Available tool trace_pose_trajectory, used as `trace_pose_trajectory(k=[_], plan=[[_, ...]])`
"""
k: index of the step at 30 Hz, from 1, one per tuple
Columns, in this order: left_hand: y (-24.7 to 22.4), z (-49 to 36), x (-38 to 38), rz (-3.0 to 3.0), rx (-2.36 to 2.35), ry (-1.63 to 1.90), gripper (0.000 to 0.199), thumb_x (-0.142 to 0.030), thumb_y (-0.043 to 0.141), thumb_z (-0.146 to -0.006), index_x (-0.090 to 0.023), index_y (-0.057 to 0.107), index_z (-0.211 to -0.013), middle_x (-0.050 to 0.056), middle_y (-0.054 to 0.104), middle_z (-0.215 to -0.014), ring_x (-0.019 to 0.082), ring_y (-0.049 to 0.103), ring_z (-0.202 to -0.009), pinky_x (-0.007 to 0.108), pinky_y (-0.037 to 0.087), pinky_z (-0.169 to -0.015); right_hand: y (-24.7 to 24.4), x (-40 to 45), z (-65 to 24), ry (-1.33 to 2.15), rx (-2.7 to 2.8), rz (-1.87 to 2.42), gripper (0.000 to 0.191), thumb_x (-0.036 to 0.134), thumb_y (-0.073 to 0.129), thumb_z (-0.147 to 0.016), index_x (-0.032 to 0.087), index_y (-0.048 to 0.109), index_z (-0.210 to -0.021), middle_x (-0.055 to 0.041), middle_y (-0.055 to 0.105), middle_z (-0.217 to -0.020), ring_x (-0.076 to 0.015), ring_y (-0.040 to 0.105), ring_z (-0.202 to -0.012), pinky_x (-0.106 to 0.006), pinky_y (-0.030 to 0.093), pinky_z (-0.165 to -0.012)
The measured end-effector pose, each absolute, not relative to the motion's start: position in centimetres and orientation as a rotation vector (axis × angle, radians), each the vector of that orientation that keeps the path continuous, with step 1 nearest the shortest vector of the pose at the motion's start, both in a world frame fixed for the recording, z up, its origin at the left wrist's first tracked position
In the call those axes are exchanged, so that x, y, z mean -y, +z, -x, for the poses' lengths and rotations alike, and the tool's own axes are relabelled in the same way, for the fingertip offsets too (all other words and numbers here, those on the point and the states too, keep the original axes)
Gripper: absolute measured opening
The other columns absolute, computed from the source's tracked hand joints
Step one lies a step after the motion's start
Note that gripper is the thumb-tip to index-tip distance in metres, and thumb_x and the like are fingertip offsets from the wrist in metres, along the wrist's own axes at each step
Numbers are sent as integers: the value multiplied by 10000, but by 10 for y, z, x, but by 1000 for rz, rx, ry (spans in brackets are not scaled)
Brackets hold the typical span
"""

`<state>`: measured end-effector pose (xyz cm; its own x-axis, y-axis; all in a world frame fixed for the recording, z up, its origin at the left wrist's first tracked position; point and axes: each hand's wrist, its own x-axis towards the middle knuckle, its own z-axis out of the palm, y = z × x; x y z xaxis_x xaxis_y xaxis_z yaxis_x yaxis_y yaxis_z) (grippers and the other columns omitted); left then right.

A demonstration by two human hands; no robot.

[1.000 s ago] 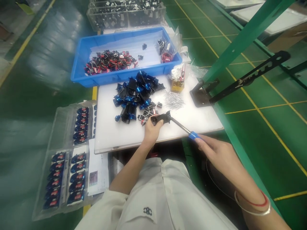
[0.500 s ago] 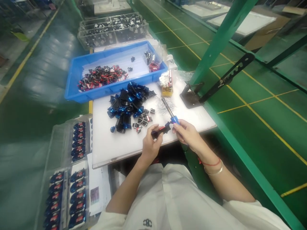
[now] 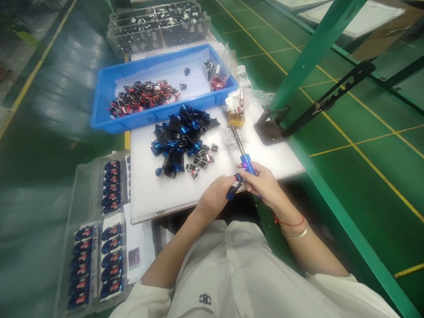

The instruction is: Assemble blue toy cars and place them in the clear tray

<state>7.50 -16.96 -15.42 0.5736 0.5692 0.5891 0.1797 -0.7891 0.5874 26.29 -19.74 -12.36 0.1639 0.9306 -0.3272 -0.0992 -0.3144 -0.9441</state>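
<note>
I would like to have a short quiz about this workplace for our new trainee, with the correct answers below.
1. Which hand holds the blue-handled tool?
a) left
b) right

2. True or false: the thin metal pins lie on the white tabletop.

3. Fill in: the blue tray holds a heap of small black and ____ pieces.

Key: 1 b, the right hand; 2 true; 3 red.

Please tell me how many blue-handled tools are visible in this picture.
1. The blue-handled tool is in the right hand, its metal shaft overlapping the thin silver pieces in this view. Another could be hidden under the heap of parts.
</note>
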Motion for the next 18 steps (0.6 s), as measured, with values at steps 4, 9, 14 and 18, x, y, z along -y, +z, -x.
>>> trace_pose_trajectory(k=[4,9,14,18], plan=[[-153,-70,167,-2396,-710,1205,563,-148,498,-957,-210,313,-1485,164,585,-1360,253,537,-1321,456,489,-1094,-121,199,-256,1225,864,1482,557,579,754,-737,154,646,-1079,34,545,-511,-96,335,-351,-194,216,-346],[-153,-57,177,-2248,-991,1157,754,-465,697,-860,-190,329,-1458,202,539,-1343,307,569,-1242,457,548,-974,-121,202,-243,1118,804,1517,578,612,742,-720,179,630,-1087,0,628,-622,-88,296,-339,-214,207,-328],[-151,-49,193,-1826,-1263,1098,432,-422,650,-901,-209,533,-1259,81,639,-1060,157,650,-803,287,576,-710,-128,206,-228,1073,761,1522,586,612,763,-719,172,615,-1076,-28,670,-686,-85,311,-349,-211,234,-330],[-147,-45,198,-1636,-1338,1094,295,-301,673,-884,-209,616,-1158,37,683,-920,141,643,-741,262,576,-724,-135,213,-218,1067,779,1562,578,580,808,-710,169,631,-1075,-49,691,-742,-89,377,-368,-199,260,-335]])
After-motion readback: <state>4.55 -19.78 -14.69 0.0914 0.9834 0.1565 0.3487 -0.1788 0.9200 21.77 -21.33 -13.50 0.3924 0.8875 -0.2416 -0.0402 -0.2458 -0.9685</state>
